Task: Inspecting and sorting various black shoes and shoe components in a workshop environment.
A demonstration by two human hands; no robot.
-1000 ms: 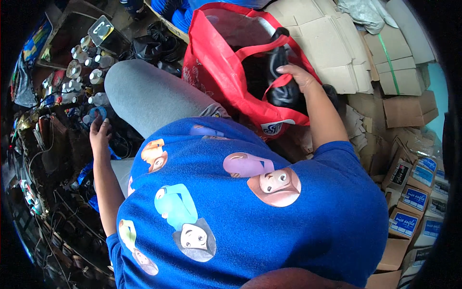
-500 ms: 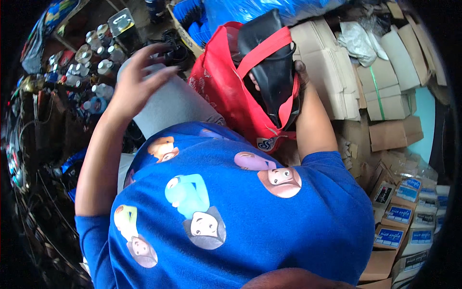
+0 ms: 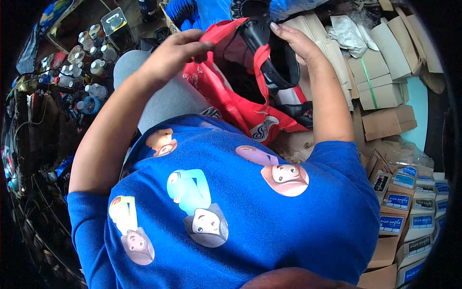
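A red fabric bag (image 3: 219, 91) with a pale print leans against my grey-clad leg, its mouth open toward me. My left hand (image 3: 180, 50) is closed on the bag's upper left edge. At the opposite side, my right hand (image 3: 294, 42) grips a black leathery shoe (image 3: 257, 36), thumb on top and fingers partly hidden behind it. The bag's red strap crosses the shoe's lower part. Another black item (image 3: 302, 113) shows beside the bag's lower right; its kind is unclear.
Several bottles (image 3: 96, 67) and a clear-topped container (image 3: 114, 21) stand at the left. Flat cardboard pieces (image 3: 375, 79) are stacked at the right, below a white plastic bag (image 3: 347, 36). Labelled boxes (image 3: 397, 201) sit lower right. Blue plastic (image 3: 288, 9) lies at the back.
My left hand has moved right from the air onto the bag's edge. My right hand has raised the black shoe partly out of the bag and turned it. The bag's mouth has widened.
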